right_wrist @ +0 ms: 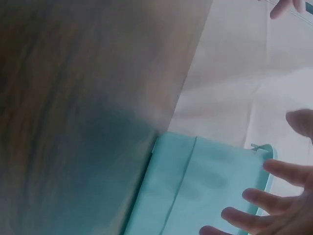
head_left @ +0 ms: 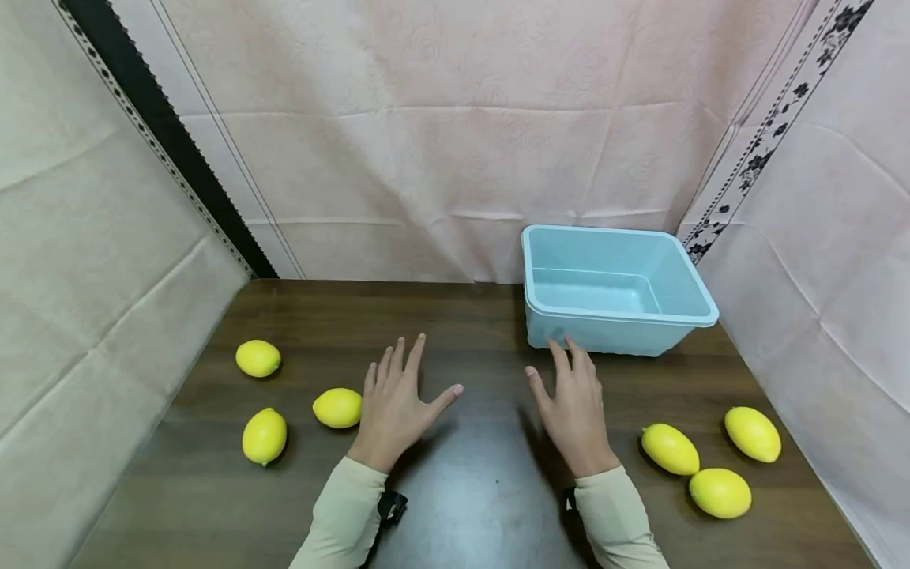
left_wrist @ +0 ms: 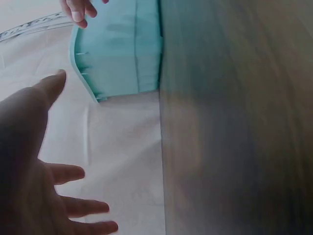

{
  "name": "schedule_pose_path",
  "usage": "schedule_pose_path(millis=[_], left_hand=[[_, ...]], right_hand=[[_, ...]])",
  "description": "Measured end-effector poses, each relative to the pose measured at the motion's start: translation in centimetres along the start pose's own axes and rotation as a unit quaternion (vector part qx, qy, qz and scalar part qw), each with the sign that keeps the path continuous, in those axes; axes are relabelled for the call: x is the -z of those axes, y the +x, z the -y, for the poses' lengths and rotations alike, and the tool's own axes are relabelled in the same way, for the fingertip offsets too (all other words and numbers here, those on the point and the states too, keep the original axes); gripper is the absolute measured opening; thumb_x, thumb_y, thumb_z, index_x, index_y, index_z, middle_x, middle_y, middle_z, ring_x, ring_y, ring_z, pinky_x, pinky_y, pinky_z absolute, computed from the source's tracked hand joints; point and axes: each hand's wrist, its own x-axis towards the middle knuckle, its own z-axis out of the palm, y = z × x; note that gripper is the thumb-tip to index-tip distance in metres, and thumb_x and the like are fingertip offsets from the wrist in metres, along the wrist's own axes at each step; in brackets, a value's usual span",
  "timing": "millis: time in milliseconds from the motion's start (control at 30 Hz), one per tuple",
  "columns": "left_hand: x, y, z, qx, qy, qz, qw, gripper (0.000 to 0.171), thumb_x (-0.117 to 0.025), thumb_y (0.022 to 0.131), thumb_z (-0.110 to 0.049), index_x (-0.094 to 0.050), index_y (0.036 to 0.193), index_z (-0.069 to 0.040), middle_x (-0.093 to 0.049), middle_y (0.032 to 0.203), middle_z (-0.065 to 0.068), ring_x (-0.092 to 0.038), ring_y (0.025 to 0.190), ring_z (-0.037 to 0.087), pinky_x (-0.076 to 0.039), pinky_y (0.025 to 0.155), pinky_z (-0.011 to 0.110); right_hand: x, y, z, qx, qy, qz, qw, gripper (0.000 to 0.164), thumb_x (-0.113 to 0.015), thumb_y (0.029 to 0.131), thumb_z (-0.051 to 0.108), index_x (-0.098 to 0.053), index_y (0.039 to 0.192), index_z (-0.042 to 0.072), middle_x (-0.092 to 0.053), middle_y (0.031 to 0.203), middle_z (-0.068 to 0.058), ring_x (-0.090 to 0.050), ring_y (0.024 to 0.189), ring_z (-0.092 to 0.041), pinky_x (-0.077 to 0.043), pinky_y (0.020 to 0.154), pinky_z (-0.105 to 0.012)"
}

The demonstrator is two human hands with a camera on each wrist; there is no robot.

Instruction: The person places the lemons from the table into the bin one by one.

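My left hand [head_left: 398,409] hovers over the middle of the table with its fingers spread and nothing in it. Just beside it on the left lies a yellow lemon [head_left: 337,408], partly covered by the hand's edge. My right hand [head_left: 572,407], also with extended fingers and holding nothing, is in front of a light blue plastic basin [head_left: 604,335]. Its fingertips overlap the basin's near wall in the head view; in the right wrist view the fingers [right_wrist: 249,220] appear before that wall, and I cannot tell whether they touch. The basin's inside shows no contents.
Two more lemons, one farther back [head_left: 258,358] and one nearer [head_left: 265,436], lie on the left. Three lemons [head_left: 671,449] [head_left: 753,434] [head_left: 721,493] sit at the right. Pale cloth [head_left: 426,158] hangs behind and beside the dark wooden table [head_left: 469,506].
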Motion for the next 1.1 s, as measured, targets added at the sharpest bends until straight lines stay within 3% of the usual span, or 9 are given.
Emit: schedule_pose_path(millis=[133,267,433,600,767,1100], left_hand=[[0.3,0.0,-0.5,0.0,-0.057,-0.019,0.9982,0.102,-0.055,0.091,-0.083,-0.029,0.168,-0.022,-0.036,0.168,0.017,-0.038,0.152,0.042,-0.031,0.119,0.068],[0.7,-0.1,-1.1,0.004,-0.105,-0.03,0.994,0.099,-0.057,0.091,-0.082,-0.033,0.167,-0.023,-0.04,0.166,0.013,-0.043,0.149,0.04,-0.039,0.113,0.069],[1.1,0.3,-2.4,0.019,-0.17,-0.019,0.985,0.095,-0.062,0.091,-0.078,-0.035,0.166,-0.026,-0.042,0.166,0.005,-0.045,0.147,0.036,-0.043,0.111,0.066],[1.2,1.1,-3.7,0.024,-0.209,-0.017,0.9774,0.09,-0.067,0.093,-0.071,-0.038,0.164,-0.026,-0.043,0.165,0.003,-0.045,0.148,0.035,-0.041,0.114,0.064],[1.1,2.0,-4.7,0.029,-0.24,-0.011,0.9703,0.085,-0.07,0.095,-0.065,-0.04,0.163,-0.024,-0.044,0.165,0.004,-0.045,0.148,0.034,-0.041,0.114,0.062],[-0.4,2.8,-5.9,0.045,-0.334,-0.016,0.9414,0.081,-0.073,0.097,-0.054,-0.038,0.162,-0.02,-0.048,0.161,0.009,-0.044,0.149,0.033,-0.04,0.116,0.061]], right_hand=[[0.4,0.1,-0.1,-0.015,0.032,-0.037,0.999,0.052,-0.068,0.105,0.029,-0.055,0.147,0.001,-0.046,0.154,-0.026,-0.044,0.14,-0.047,-0.042,0.104,-0.071],[0.9,0.2,-0.5,-0.047,0.083,-0.044,0.994,0.05,-0.066,0.107,0.029,-0.055,0.146,-0.001,-0.048,0.15,-0.024,-0.045,0.138,-0.044,-0.041,0.109,-0.064],[2.0,0.8,-1.1,-0.09,0.112,0.015,0.99,0.062,-0.061,0.108,0.039,-0.046,0.152,-0.001,-0.041,0.154,-0.027,-0.039,0.141,-0.046,-0.036,0.113,-0.064],[3.4,1.5,-1.6,-0.107,0.115,0.071,0.985,0.072,-0.057,0.108,0.046,-0.036,0.158,-0.001,-0.034,0.158,-0.03,-0.035,0.146,-0.048,-0.033,0.116,-0.065],[4.5,1.8,-2.0,-0.123,0.142,0.083,0.979,0.077,-0.056,0.108,0.049,-0.031,0.161,-0.001,-0.033,0.16,-0.03,-0.035,0.146,-0.049,-0.033,0.116,-0.065],[6.4,2.6,-2.9,-0.123,0.163,0.099,0.974,0.079,-0.053,0.11,0.047,-0.023,0.163,-0.003,-0.032,0.163,-0.03,-0.037,0.145,-0.052,-0.038,0.111,-0.067]])
